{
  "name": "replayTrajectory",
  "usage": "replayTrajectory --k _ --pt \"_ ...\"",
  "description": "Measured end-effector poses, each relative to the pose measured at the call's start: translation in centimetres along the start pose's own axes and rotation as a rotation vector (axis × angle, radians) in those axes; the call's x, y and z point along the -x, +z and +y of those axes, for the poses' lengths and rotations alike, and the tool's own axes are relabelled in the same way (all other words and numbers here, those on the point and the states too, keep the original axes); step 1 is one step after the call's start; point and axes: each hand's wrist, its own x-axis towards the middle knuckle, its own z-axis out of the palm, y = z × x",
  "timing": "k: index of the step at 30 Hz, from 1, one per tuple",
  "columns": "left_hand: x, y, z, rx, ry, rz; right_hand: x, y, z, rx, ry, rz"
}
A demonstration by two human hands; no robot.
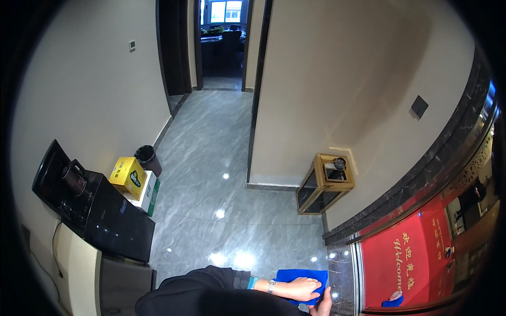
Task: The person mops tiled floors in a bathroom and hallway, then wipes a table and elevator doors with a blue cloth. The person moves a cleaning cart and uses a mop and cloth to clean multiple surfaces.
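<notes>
At the bottom of the head view, a bright blue cloth (287, 275) is spread out before me. My left hand (303, 289) reaches in from the left and lies over it with bent fingers, a metal watch (272, 286) at the wrist. Against the cloth's lower right edge is my right hand (325, 303), thumb up; its other fingers are mostly hidden. A small pale patch (303, 307) shows just under the cloth, too little to identify. The dark sleeve (205, 282) covers much of the lower middle.
To the left stands a black water dispenser (118, 221), with a yellow carton (128, 177) and a waste bin (148, 158) behind it. A gold-framed lantern (326, 185) stands by the right wall. A red mat (383, 256) bearing writing lies beyond a dark stone threshold (340, 264). The doorway (221, 75) is ahead.
</notes>
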Motion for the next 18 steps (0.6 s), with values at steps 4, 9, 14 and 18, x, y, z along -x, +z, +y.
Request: replayTrajectory --k 4,9,14,18 --pt "0.0 -0.9 0.2 0.005 0.033 -0.051 0.8 -0.9 0.9 -0.045 0.03 -0.01" --pt "-1.2 -1.4 1.1 -0.037 0.064 0.101 1.6 -1.4 4.6 -0.299 0.091 0.303" --pt "-1.1 0.8 2.1 -0.193 0.293 -0.081 0.7 -1.3 6.1 -1.49 0.527 0.132" --pt "-0.2 1.7 1.9 -0.217 0.217 -0.445 0.3 0.3 4.8 -1.212 0.638 0.385"
